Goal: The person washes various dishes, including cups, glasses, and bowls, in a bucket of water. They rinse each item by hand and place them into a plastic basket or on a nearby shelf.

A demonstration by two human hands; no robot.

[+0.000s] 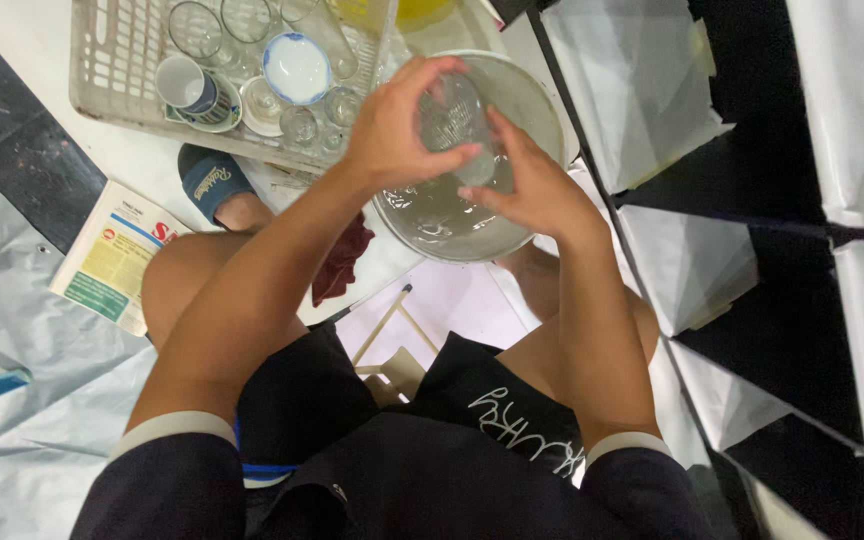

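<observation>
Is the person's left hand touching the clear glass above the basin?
Touching. The head view shows the left hand wrapped over the top of the clear glass, fingers on its side, held above the basin. The right hand holds it from below.

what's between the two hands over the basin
A clear glass, gripped by the left hand from above and the right hand from below, over the water-filled basin. The head view shows it.

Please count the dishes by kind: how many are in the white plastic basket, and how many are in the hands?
Clear drinking glasses in the white plastic basket: 6
White ceramic cup: 1
Blue-rimmed white bowl: 1
Clear glass held by left hand and right hand: 1
Total: 9
</observation>
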